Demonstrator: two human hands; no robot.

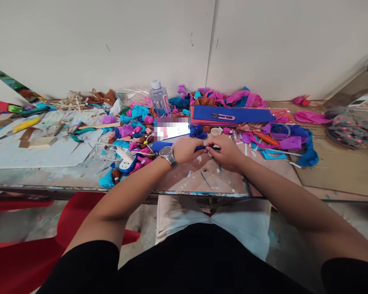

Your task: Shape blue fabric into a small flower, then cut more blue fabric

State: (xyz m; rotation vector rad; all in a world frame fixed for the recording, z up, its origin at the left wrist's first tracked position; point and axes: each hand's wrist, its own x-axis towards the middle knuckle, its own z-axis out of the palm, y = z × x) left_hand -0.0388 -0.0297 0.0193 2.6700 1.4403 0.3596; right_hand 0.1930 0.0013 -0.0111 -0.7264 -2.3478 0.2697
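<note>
My left hand (pixel 187 150), with a metal watch (pixel 167 155) on the wrist, pinches one end of a thin dark blue strip (pixel 200 148). The other end is between the closed fingers of my right hand (pixel 226 150). Between the two hands the strip looks narrow, either rolled or folded; I cannot tell which. A blue roll (pixel 161 146) lies just left of my left hand, partly hidden by it. Behind the hands are a lit phone (pixel 179 130), a bunched dark blue piece (pixel 198 132) and a small round lid-like disc (pixel 216 131).
A plastic bottle (pixel 160 100) stands behind the phone. Pink-handled thread snips (pixel 223 116) lie on blue sheets (pixel 248 115). Left are a power strip (pixel 128 163), coloured crumpled pieces and a yellow cutter (pixel 26 125). A tape roll (pixel 280 131) and orange tool (pixel 266 139) lie right.
</note>
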